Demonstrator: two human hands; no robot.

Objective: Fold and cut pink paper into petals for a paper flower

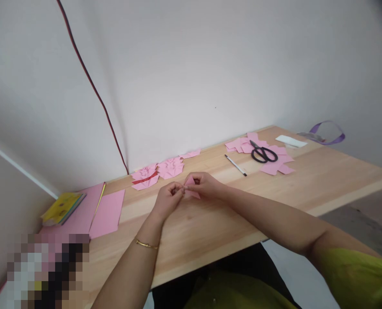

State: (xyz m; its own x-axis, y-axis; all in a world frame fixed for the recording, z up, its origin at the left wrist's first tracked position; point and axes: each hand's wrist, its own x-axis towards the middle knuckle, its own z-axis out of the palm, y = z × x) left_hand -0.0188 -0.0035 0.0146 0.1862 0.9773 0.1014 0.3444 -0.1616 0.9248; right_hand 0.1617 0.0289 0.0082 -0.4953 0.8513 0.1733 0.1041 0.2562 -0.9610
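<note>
Both hands meet over the middle of the wooden table (206,231), pinching a small folded piece of pink paper (193,194). My left hand (169,198), with a gold bangle at the wrist, grips the paper's left edge between thumb and fingertips. From the other side my right hand (206,185) holds it, fingers curled behind and thumb in front. Much of the paper is hidden by the fingers. Just beyond my left hand lie folded pink paper shapes (170,167), and a red strip (145,178) crosses some of them.
Black-handled scissors (264,154) rest on pink paper cutouts (276,165) at the right. Near them are a pen (236,165) and a white strip (291,141). At the left are pink sheets (108,212), a yellow pencil (99,199) and a yellow packet (62,208). A wall (191,77) stands behind.
</note>
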